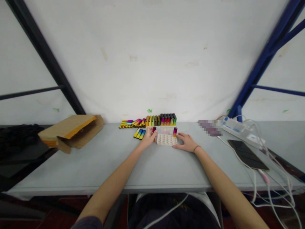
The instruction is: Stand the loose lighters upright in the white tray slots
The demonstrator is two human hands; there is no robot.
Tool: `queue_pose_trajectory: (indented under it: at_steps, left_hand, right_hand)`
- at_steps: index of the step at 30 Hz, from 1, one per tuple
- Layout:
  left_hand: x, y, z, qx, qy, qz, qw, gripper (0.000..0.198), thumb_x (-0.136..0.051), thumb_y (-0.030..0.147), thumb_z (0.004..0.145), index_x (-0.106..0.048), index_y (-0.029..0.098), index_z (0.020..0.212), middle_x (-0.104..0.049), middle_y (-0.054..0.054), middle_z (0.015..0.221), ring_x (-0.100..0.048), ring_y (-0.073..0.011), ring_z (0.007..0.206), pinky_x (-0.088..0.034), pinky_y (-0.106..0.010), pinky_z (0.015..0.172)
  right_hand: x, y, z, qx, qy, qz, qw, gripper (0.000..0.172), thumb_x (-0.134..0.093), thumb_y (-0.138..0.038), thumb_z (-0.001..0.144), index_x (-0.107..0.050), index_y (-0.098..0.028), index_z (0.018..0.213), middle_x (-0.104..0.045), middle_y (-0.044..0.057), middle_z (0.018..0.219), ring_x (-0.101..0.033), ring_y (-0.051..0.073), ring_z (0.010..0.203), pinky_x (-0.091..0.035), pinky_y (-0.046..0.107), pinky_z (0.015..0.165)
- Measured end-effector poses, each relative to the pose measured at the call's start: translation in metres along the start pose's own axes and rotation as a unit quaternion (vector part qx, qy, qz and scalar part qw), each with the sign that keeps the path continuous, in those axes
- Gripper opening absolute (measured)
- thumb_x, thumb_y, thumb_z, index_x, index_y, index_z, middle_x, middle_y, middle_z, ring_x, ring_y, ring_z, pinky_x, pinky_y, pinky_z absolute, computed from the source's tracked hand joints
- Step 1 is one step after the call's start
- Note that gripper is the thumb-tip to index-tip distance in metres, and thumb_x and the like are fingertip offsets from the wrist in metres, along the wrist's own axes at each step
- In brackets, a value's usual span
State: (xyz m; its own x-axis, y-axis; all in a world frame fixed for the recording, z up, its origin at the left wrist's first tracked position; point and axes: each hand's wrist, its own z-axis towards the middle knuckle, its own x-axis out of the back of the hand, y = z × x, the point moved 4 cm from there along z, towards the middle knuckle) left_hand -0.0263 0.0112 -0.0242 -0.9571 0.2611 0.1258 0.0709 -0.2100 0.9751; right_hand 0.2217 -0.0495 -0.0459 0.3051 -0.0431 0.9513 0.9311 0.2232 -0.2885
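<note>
My left hand (149,137) is closed on a dark pink and purple lighter (154,129), held at the left end of a white holed tray (166,140). My right hand (187,142) has its thumb and fingers apart around the tray's right end, seeming to steady it. One purple and orange lighter (175,132) stands upright in the tray's far right corner. Left of my left hand lie several yellow and blue lighters (139,133). Behind the tray, one block of upright lighters (168,119) has dark tops, and beside it stands a yellow group (153,120).
More lighters (132,123) lie flat in a pile by the wall. An open cardboard box (71,130) rests on the left of the grey table (166,171). At right are a phone (247,154), a power strip (243,131) and loose white cables (254,187). Metal posts flank the table.
</note>
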Motion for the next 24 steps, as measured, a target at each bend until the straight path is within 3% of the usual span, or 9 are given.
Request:
queue_pose_trajectory:
  at_steps: [5, 10, 13, 16, 24]
  left_hand:
    - [-0.001, 0.008, -0.006, 0.038, -0.027, -0.033, 0.998, 0.034, -0.065, 0.047, 0.089, -0.049, 0.022, 0.106, -0.056, -0.001, 0.095, -0.058, -0.0107, 0.077, -0.054, -0.021, 0.059]
    - [0.0, 0.007, -0.003, 0.012, 0.014, 0.008, 1.0, 0.028, -0.061, 0.037, 0.089, -0.053, 0.021, 0.112, -0.052, 0.004, 0.077, -0.052, -0.0096, 0.063, -0.04, -0.017, 0.048]
    - [0.001, 0.007, -0.004, 0.011, 0.039, 0.065, 0.997, 0.016, -0.056, 0.034, 0.09, -0.056, 0.019, 0.095, -0.049, 0.005, 0.067, -0.048, -0.0106, 0.059, -0.039, -0.021, 0.052]
    - [0.005, 0.011, -0.008, -0.004, 0.066, 0.129, 0.989, 0.024, -0.055, 0.039, 0.089, -0.052, 0.02, 0.076, -0.047, 0.005, 0.062, -0.049, -0.0128, 0.063, -0.04, -0.024, 0.06]
    - [0.005, 0.02, -0.011, -0.012, 0.088, 0.189, 0.978, 0.024, -0.049, 0.033, 0.087, -0.046, 0.022, 0.067, -0.047, 0.004, 0.062, -0.05, -0.0155, 0.067, -0.037, -0.027, 0.065]
  right_hand:
    - [0.0, 0.001, 0.0, -0.003, 0.0, 0.0, 1.0, 0.084, -0.062, -0.073, 0.083, -0.053, -0.021, 0.149, -0.047, 0.019, 0.157, -0.043, 0.038, 0.145, -0.029, 0.059, 0.119]
    - [0.0, 0.001, 0.0, -0.001, -0.001, 0.004, 1.0, 0.086, -0.062, -0.074, 0.083, -0.053, -0.02, 0.149, -0.046, 0.02, 0.157, -0.042, 0.036, 0.145, -0.029, 0.056, 0.12]
    - [0.0, 0.001, 0.0, -0.004, -0.002, 0.004, 1.0, 0.086, -0.063, -0.073, 0.083, -0.053, -0.019, 0.149, -0.046, 0.021, 0.157, -0.042, 0.036, 0.146, -0.028, 0.057, 0.12]
    - [0.0, 0.001, 0.0, 0.0, -0.001, 0.006, 1.0, 0.084, -0.064, -0.072, 0.083, -0.054, -0.02, 0.148, -0.047, 0.02, 0.157, -0.043, 0.037, 0.145, -0.029, 0.058, 0.119]
    - [0.0, 0.002, 0.0, 0.0, 0.004, 0.003, 1.0, 0.082, -0.064, -0.071, 0.083, -0.054, -0.022, 0.148, -0.048, 0.019, 0.156, -0.044, 0.038, 0.144, -0.03, 0.059, 0.119]
